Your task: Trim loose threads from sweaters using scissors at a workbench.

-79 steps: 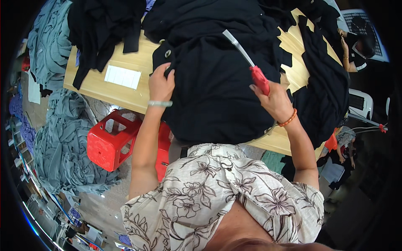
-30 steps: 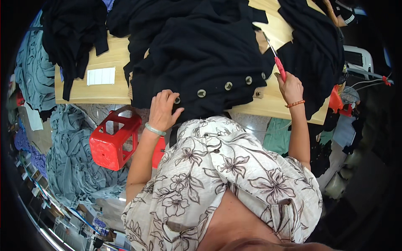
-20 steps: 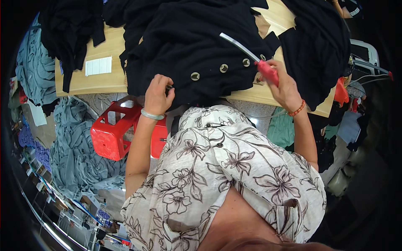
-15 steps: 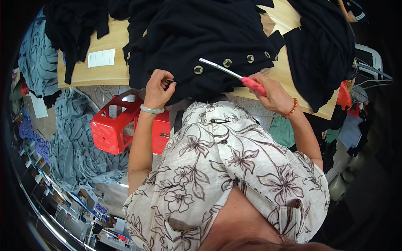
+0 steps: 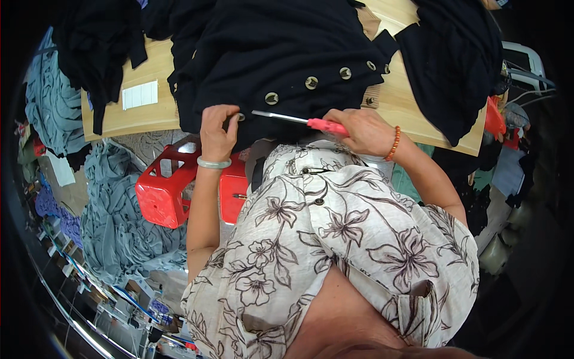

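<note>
A black garment with a row of round metal buttons lies over the near edge of a wooden table. My left hand pinches the garment's hem at its lowest button. My right hand grips a red-handled tool with a thin metal blade. The blade points left, its tip close to my left fingers and that button. A pale bracelet sits on my left wrist and an orange bead bracelet on my right wrist.
More black garments are piled at the table's right and far left. A white card lies on the table's left. A red plastic stool stands under the table. Grey-blue fabric is heaped on the floor at left.
The black garment has been pulled toward me, so its button row is at the table's edge. My right hand swung the tool's blade down and left to my left hand.
</note>
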`<control>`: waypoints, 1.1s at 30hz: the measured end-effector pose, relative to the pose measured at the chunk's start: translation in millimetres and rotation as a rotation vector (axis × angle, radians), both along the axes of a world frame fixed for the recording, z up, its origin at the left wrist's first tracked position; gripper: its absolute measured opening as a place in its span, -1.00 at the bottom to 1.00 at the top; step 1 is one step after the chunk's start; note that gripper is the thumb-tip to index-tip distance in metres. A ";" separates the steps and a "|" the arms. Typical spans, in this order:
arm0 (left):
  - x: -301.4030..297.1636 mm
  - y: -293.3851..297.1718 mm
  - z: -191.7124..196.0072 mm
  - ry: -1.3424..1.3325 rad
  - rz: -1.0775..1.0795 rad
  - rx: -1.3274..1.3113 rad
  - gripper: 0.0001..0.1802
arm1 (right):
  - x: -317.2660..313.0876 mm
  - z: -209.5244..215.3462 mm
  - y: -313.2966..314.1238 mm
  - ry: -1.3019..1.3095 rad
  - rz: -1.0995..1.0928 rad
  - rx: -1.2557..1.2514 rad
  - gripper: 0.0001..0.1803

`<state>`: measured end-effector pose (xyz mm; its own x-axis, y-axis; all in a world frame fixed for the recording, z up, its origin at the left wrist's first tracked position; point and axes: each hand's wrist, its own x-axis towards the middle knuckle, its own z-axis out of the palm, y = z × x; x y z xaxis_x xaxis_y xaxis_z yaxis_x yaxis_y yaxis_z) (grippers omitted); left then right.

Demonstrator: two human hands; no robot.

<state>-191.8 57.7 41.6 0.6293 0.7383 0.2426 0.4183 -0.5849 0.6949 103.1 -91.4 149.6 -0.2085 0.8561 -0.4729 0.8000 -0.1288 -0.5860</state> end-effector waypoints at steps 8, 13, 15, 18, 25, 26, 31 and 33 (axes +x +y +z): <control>80.8 -11.8 -1.0 0.008 -0.090 -0.259 -0.71 | 23.5 11.1 -36.3 -0.146 -0.151 -0.026 -0.64; 74.7 3.1 0.1 0.017 -0.200 -0.409 -0.82 | 8.6 6.3 -36.3 -0.150 -0.094 -0.110 -0.69; 70.8 5.3 1.6 0.025 -0.180 -0.454 -0.85 | 10.4 7.8 -39.8 -0.112 -0.158 -0.099 -0.69; 77.8 6.0 11.6 0.028 -0.156 -0.226 -0.83 | 21.4 8.1 -53.8 -0.052 -0.274 0.020 -0.65; 149.3 -11.1 8.1 0.145 -0.315 -0.057 -0.68 | 39.7 4.1 -76.2 -0.165 -0.376 -0.036 -0.68; 150.1 -7.9 0.4 0.132 -0.295 -0.024 -0.75 | 39.6 4.4 -75.1 -0.179 -0.375 -0.070 -0.70; 141.1 11.5 3.5 0.108 -0.414 -0.288 -0.82 | 27.8 0.4 -67.4 -0.156 -0.313 -0.068 -0.73; 134.7 15.4 8.9 0.116 -0.420 -0.385 -0.83 | 23.8 -0.7 -62.8 -0.086 -0.288 -0.055 -0.74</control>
<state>-57.1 73.1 50.5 0.8939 0.4406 -0.0823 0.2912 -0.4313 0.8539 126.9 -154.3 148.9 0.0820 0.8468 -0.5255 0.7720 -0.3875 -0.5038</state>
